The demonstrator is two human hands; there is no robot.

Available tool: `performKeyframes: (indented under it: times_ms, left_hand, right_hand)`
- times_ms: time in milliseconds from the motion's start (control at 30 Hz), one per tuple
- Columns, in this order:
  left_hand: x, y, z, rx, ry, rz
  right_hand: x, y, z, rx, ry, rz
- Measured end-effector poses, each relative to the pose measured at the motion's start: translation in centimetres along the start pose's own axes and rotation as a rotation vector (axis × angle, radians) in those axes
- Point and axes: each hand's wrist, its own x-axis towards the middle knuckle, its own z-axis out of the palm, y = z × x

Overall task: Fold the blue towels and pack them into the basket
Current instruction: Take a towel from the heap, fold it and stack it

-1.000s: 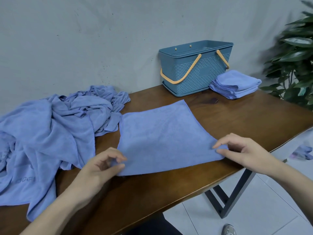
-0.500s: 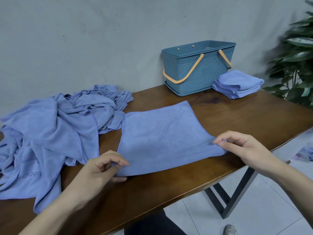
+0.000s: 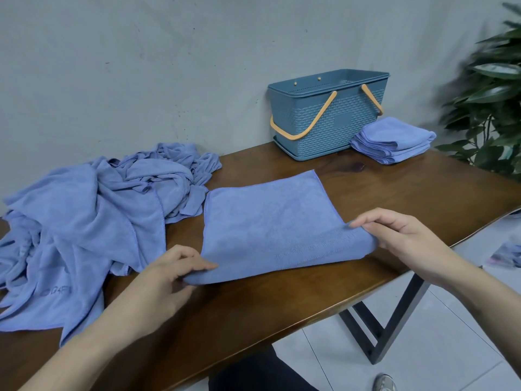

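Observation:
A blue towel (image 3: 270, 221) lies spread on the wooden table (image 3: 394, 198) in front of me. My left hand (image 3: 169, 272) pinches its near left corner and my right hand (image 3: 406, 238) pinches its near right corner; both corners are lifted slightly off the table. A heap of unfolded blue towels (image 3: 84, 221) covers the table's left part. At the back stands the blue basket (image 3: 327, 114) with orange handles, and a stack of folded blue towels (image 3: 394, 139) lies right beside it.
A grey wall runs behind the table. A leafy plant (image 3: 490, 103) stands at the right. The table's black metal leg (image 3: 386, 323) and tiled floor show below the front edge, with something blue on the floor (image 3: 507, 252) at far right.
Both hands have raised the towel's near edge a little off the table, and its near right corner now curls up. The view has shifted slightly.

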Motion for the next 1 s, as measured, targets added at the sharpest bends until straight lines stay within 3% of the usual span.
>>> performKeyframes:
  times_ms: [100,267,400,633,833,1000]
  left_hand:
    - [0.0,-0.1,-0.3,-0.106,0.019,-0.036]
    - [0.2,1.2,-0.7,-0.866,0.143,-0.215]
    - [0.9,2.4,-1.3,-1.077,0.199,-0.307]
    - [3.8,1.1,-3.0,-0.739,0.192,-0.451]
    - [7.5,0.1,-3.8,-0.603,0.212,-0.369]
    - [11.2,-1.4,-3.6,-0.458,0.196,-0.317]
  right_hand:
    - [0.2,0.0,0.0,-0.028,0.019,0.0]
    - [0.6,0.2,0.0,-0.016,0.019,-0.016]
    - [1.0,-0.9,0.3,-0.004,0.026,0.036]
    - [3.3,-2.8,0.5,-0.02,-0.011,0.184]
    - [6.6,-5.5,1.1,0.291,0.035,0.246]
    - [10.6,-5.1,0.7,0.393,0.032,0.272]
